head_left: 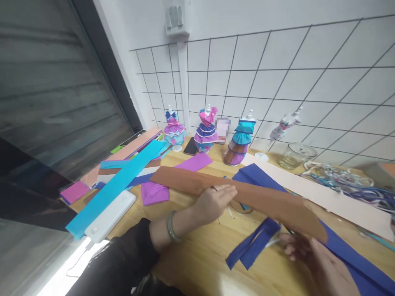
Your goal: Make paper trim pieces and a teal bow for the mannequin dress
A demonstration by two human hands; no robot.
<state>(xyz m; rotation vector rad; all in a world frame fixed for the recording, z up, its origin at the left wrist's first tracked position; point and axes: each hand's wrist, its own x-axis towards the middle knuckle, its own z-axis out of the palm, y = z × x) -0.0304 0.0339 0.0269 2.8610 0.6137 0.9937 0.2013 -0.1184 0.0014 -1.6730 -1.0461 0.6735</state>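
Note:
My left hand (214, 201), with a bangle at the wrist, is at the middle of a long brown crepe paper strip (268, 199). Its fingers reach over the strip's near edge and appear to grip it. The strip slants across the table, its right end above my right hand (317, 257). That hand is curled and blurred; a thin whitish piece shows at its fingertips, too unclear to name. Just left of those fingers is a folded dark blue paper strip (254, 242). Partly hidden behind the brown strip, a roll of tape (243, 209) lies on the table.
Small dress forms (205, 131) in paper dresses line the back, beside a phone (190, 146), a bare-skirted form (282, 127) and a glass jar (296, 155). Turquoise paper (120, 185) crosses a white power strip (111, 216) at left. Tangled cords (342, 179) lie at right.

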